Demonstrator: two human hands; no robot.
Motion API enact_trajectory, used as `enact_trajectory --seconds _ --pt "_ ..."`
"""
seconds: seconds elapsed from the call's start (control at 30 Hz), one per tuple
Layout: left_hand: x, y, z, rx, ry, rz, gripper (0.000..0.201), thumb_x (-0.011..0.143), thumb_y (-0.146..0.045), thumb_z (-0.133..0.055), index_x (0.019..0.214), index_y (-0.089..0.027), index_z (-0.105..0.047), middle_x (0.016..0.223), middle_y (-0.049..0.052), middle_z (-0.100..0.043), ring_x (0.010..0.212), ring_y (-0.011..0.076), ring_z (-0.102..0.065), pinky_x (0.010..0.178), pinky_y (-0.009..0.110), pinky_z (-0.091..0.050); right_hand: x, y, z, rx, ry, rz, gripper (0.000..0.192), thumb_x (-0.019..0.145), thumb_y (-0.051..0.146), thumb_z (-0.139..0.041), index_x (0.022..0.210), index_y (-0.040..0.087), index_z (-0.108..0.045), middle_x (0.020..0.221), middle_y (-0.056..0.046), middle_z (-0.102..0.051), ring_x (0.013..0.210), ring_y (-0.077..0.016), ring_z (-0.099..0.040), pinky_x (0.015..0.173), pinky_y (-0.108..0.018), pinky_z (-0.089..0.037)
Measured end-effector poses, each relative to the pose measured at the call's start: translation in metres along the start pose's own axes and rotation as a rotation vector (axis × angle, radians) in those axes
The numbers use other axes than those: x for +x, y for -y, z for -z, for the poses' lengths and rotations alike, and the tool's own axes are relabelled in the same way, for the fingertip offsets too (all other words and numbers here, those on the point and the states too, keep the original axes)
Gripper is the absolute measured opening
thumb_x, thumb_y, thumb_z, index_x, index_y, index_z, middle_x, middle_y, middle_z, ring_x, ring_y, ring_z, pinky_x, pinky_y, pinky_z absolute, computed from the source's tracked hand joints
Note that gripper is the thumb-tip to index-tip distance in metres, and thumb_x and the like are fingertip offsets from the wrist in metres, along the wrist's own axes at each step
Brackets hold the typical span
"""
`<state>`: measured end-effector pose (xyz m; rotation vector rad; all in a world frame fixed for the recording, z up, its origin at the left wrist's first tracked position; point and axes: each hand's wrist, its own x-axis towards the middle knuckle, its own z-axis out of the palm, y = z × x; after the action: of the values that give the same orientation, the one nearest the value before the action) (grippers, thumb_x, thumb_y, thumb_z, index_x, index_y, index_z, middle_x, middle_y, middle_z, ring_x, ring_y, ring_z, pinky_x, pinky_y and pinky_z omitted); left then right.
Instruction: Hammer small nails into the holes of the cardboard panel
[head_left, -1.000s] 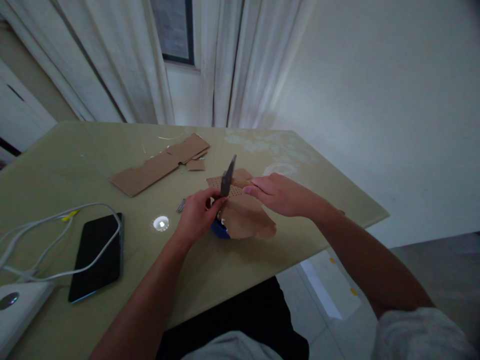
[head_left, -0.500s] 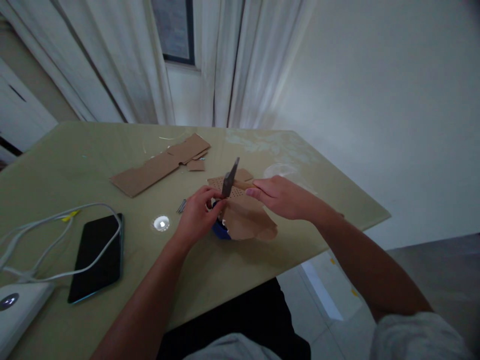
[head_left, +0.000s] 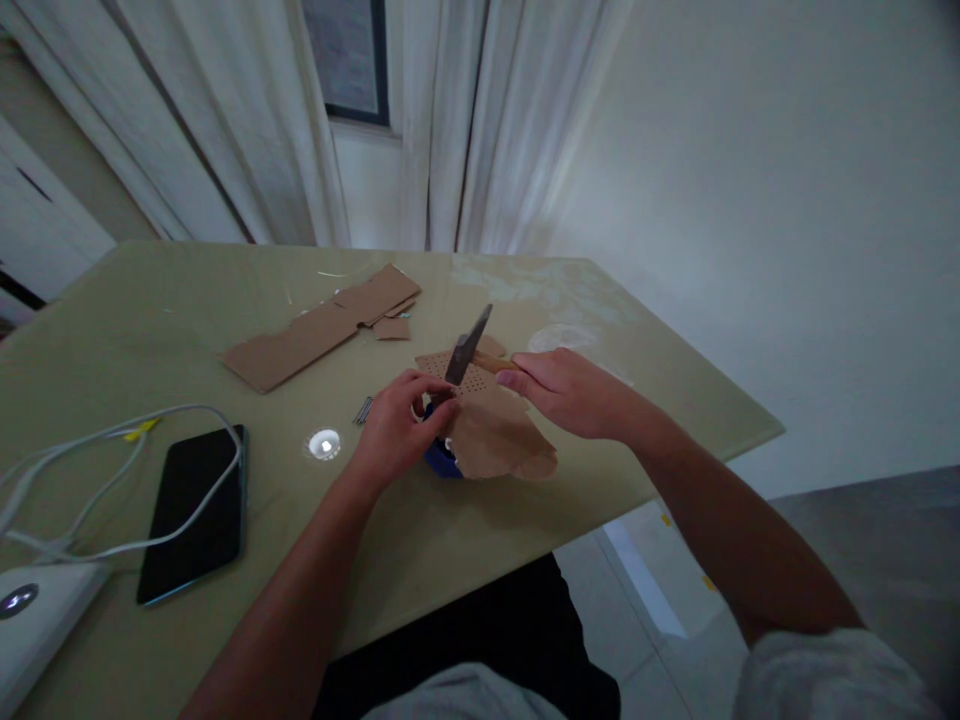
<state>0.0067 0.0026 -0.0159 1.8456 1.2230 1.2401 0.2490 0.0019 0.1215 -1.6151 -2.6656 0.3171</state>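
Note:
My right hand is wrapped around the wooden handle of a hammer. Its metal head is tilted just over the fingertips of my left hand. Those fingers are pinched on what looks like a nail, mostly hidden between them, at the left edge of a brown cardboard piece. Rows of small holes run across the far part of the cardboard. It rests on a dark blue object, whose shape is largely covered. Several loose nails lie just left of my left hand.
Farther back on the table are a long cardboard strip and small scraps. A clear round disc lies left of my hand. A black phone, a white cable and a white box occupy the near left.
The hammer head has lifted slightly and shifted right, with its far end tipping up and away. My left hand and the cardboard have barely moved.

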Motion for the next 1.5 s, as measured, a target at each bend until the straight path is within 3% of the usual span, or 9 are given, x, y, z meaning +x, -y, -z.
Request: enact_trajectory --seconds 0.37,0.57,0.77,0.93,1.1,1.27,1.37,1.5 --pt "-0.001 0.003 0.000 0.046 0.053 0.001 0.048 0.084 -0.043 -0.094 0.126 -0.023 -0.079 0.116 0.006 -0.070 0.074 0.0147 -0.055 0.069 0.032 -0.053 0.001 0.000 -0.010 0.022 0.028 0.018 0.046 0.121 0.045 -0.044 0.091 0.019 -0.067 0.086 -0.007 -0.073 0.079 -0.0198 -0.060 0.072 -0.035 -0.029" --pt "-0.001 0.003 0.000 0.041 0.063 -0.003 0.045 0.086 -0.043 -0.092 0.123 -0.023 -0.079 0.118 0.006 -0.070 0.075 0.0150 -0.055 0.071 0.033 -0.054 0.001 0.000 -0.015 -0.043 0.071 0.048 0.044 0.121 0.044 -0.045 0.094 0.019 -0.069 0.084 -0.007 -0.073 0.075 -0.0194 -0.059 0.071 -0.036 -0.027" --pt "-0.001 0.001 0.000 0.025 0.063 0.021 0.051 0.084 -0.044 -0.092 0.128 -0.022 -0.079 0.124 0.008 -0.070 0.074 0.0144 -0.054 0.071 0.032 -0.054 0.001 0.001 -0.012 0.024 0.021 0.011 0.046 0.122 0.044 -0.042 0.093 0.018 -0.068 0.091 -0.009 -0.078 0.080 -0.0198 -0.064 0.072 -0.035 -0.030" --pt "0.000 0.001 0.001 0.019 0.075 0.030 0.044 0.084 -0.044 -0.092 0.120 -0.022 -0.080 0.123 0.008 -0.070 0.077 0.0152 -0.057 0.072 0.032 -0.055 0.003 -0.004 -0.022 -0.042 0.057 0.069 0.045 0.121 0.045 -0.043 0.094 0.019 -0.069 0.086 -0.007 -0.075 0.076 -0.0201 -0.060 0.071 -0.036 -0.028" --pt "-0.001 0.001 0.000 0.002 0.060 0.019 0.047 0.085 -0.043 -0.092 0.126 -0.024 -0.079 0.122 0.007 -0.070 0.079 0.0155 -0.057 0.072 0.032 -0.054 0.003 -0.003 -0.019 0.009 0.005 0.030 0.049 0.121 0.049 -0.039 0.096 0.019 -0.069 0.085 -0.007 -0.074 0.076 -0.0200 -0.060 0.071 -0.035 -0.030" --pt "-0.002 0.003 0.000 -0.002 0.067 0.037 0.049 0.084 -0.045 -0.093 0.125 -0.022 -0.079 0.120 0.007 -0.068 0.077 0.0151 -0.056 0.072 0.033 -0.052 0.004 0.001 -0.015 0.015 0.068 0.046 0.043 0.120 0.044 -0.046 0.089 0.020 -0.065 0.080 -0.005 -0.070 0.074 -0.0186 -0.057 0.070 -0.034 -0.029" --pt "-0.002 0.003 0.000 -0.018 0.062 0.048 0.054 0.082 -0.046 -0.094 0.129 -0.023 -0.079 0.119 0.006 -0.069 0.076 0.0147 -0.055 0.071 0.033 -0.052 0.005 -0.007 -0.014 0.148 -0.047 0.029 0.045 0.118 0.047 -0.048 0.082 0.021 -0.058 0.074 -0.001 -0.062 0.070 -0.0165 -0.054 0.069 -0.033 -0.030" --pt "-0.003 0.000 0.001 -0.044 0.006 0.042 0.051 0.087 -0.047 -0.090 0.132 -0.027 -0.078 0.125 0.005 -0.067 0.072 0.0116 -0.052 0.068 0.030 -0.051 0.017 -0.030 -0.023 0.442 -0.405 -0.019 0.056 0.115 0.068 -0.046 0.080 0.024 -0.053 0.069 0.002 -0.056 0.066 -0.0152 -0.051 0.064 -0.031 -0.034"
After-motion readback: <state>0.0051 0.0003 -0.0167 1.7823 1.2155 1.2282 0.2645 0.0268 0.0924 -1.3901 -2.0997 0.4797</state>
